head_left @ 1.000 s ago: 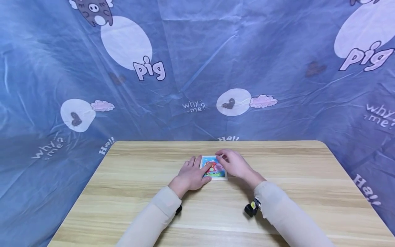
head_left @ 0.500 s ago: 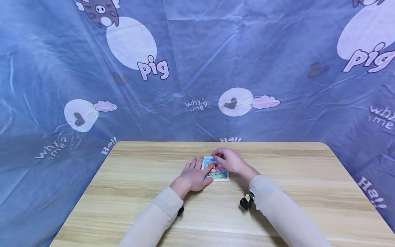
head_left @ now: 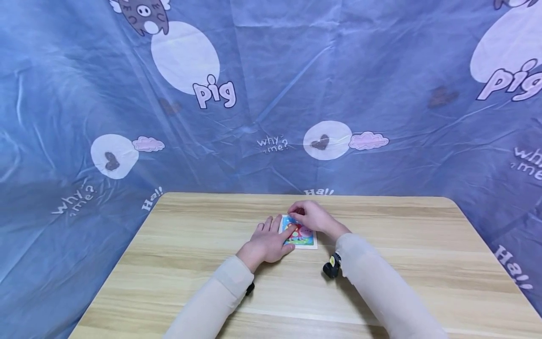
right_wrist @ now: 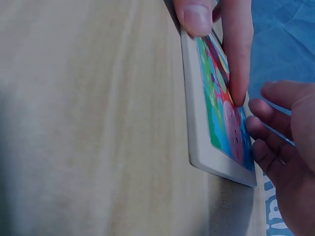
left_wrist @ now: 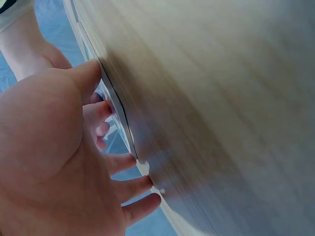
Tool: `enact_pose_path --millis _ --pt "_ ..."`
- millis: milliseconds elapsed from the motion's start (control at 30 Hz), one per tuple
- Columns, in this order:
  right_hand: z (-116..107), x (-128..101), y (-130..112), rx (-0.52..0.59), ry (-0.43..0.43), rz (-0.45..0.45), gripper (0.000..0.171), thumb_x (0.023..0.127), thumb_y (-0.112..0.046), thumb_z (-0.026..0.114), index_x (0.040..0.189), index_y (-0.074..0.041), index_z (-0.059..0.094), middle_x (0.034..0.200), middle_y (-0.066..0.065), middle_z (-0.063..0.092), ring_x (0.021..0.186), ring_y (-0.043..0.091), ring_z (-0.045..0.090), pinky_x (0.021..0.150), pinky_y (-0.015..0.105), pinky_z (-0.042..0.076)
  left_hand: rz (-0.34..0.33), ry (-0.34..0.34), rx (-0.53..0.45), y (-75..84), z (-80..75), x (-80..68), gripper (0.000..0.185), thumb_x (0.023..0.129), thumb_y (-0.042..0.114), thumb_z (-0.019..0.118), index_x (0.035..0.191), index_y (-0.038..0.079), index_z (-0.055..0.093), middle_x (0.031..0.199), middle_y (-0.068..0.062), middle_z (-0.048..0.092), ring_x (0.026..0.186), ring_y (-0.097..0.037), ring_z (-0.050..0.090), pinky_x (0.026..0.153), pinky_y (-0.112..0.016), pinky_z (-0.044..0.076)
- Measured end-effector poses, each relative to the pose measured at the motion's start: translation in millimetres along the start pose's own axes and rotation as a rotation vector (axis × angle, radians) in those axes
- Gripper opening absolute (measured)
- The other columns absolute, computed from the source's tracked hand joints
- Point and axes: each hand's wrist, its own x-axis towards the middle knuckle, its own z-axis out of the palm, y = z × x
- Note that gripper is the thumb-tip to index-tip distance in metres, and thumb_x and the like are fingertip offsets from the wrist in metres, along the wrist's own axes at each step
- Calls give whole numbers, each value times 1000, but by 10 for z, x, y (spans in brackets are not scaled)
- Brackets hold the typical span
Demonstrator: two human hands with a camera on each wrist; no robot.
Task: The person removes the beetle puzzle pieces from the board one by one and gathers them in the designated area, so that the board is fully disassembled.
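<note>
- Head view has both hands meeting over a small picture board lying flat on the wooden table, a bit past the middle toward the far edge.
- The left hand lies flat on the table just left of the board, fingers straight and slightly spread, with the index finger angled across onto the colourful face.
- The right hand sits over the board's far end, fingers curled down. From up here you can't really see what those fingertips are doing.
- Right wrist view fills that in: the board has a thick pale frame around a bright cartoon picture. A thumb presses its rim and a straight finger lies along the picture, both apparently the left hand's.
- Same view, the right hand's own fingers are bent and bunched together just off the board's near corner. Looks like they're hovering beside it rather than pinching it, but the angle's too tight to be sure.
- Left wrist view is mostly palm and blurry tabletop. It does show the left fingertips fanned out and touching the wood, with the board's edge only a thin sliver just past them.
- Blue pig-print cloth hangs behind the table.
</note>
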Motion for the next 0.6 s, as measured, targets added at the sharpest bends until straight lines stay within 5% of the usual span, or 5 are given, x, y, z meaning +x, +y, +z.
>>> enact_pose_path --millis 600 --pt "13 135 118 -41 -122 -147 12 92 -17 64 101 -17 72 93 -7 62 86 10 55 82 32 46 -9 -25 -10 3 -33 3 60 97 60 32 151 42 15 160 -11 5 145 -36 10 112 -52 18"
